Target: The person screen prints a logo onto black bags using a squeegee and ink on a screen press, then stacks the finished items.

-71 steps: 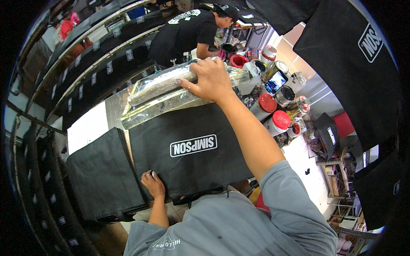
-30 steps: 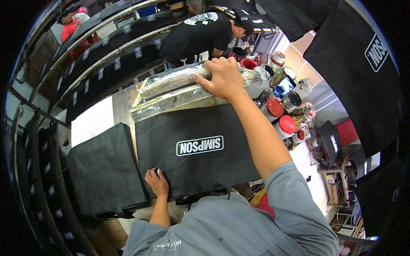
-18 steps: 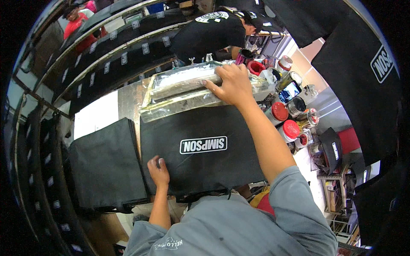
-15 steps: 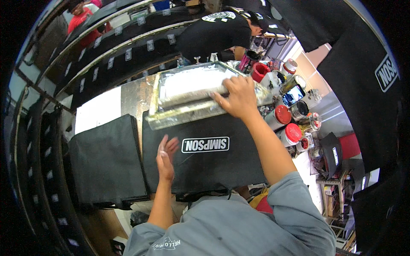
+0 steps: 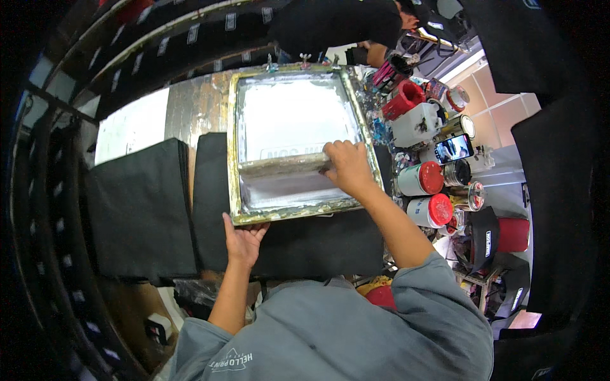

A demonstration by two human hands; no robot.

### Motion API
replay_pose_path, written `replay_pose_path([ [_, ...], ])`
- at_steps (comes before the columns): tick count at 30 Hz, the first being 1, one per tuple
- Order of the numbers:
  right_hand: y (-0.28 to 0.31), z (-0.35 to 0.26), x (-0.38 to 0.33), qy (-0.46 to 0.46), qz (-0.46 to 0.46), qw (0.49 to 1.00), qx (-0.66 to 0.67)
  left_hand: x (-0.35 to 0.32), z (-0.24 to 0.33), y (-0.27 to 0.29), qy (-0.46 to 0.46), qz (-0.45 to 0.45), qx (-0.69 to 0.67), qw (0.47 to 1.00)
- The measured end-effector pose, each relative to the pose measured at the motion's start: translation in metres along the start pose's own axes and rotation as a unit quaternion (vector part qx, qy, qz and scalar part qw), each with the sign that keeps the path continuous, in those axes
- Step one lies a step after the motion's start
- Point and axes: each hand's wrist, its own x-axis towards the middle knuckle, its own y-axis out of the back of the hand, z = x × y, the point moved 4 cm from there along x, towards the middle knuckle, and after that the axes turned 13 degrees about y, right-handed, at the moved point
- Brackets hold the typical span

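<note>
Lowered since the earlier frame, the screen frame [image 5: 293,143] now lies flat on the black fabric [image 5: 298,244]. Right hand [image 5: 346,166] clenches the squeegee [image 5: 283,166] mid-screen; left hand [image 5: 243,240], open, steadies the frame's near edge (printing stroke). Next: an even pull toward the body.

Screen-printing frame [image 5: 295,141]: square, with a paint-smeared yellowish border and a white-coated mesh, lying flat on a black fabric piece [image 5: 286,244] spread over the worktable. Squeegee [image 5: 283,166]: a long, ink-caked bar lying crosswise on the mesh in the frame's near half. The fabric piece shows beyond the frame's near and left edges.
</note>
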Motion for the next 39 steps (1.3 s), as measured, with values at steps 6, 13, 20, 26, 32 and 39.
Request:
replay_pose_path([
  [6, 0.012, 0.007, 0.01, -0.008, -0.045, 0.999, -0.003, -0.003, 0.005, -0.006, -0.009, -0.023, 0.023, 0.999],
  [13, 0.024, -0.005, 0.005, -0.014, -0.039, 0.999, -0.022, -0.004, 0.006, -0.007, -0.015, -0.033, 0.032, 0.999],
  [20, 0.028, -0.007, -0.017, -0.004, -0.099, 0.995, -0.007, -0.006, 0.007, -0.011, -0.01, -0.024, 0.043, 0.999],
  [26, 0.009, 0.003, -0.006, 0.024, -0.083, 0.996, -0.039, -0.004, 0.006, -0.009, -0.003, -0.017, 0.028, 0.999],
  [32, -0.007, 0.051, 0.055, 0.005, -0.127, 0.992, -0.027, -0.013, 0.009, -0.019, -0.001, -0.01, 0.043, 0.999],
  [39, -0.033, 0.108, 0.128, 0.002, -0.152, 0.988, -0.011, -0.011, 0.007, -0.017, 0.001, 0.031, 0.036, 0.999],
])
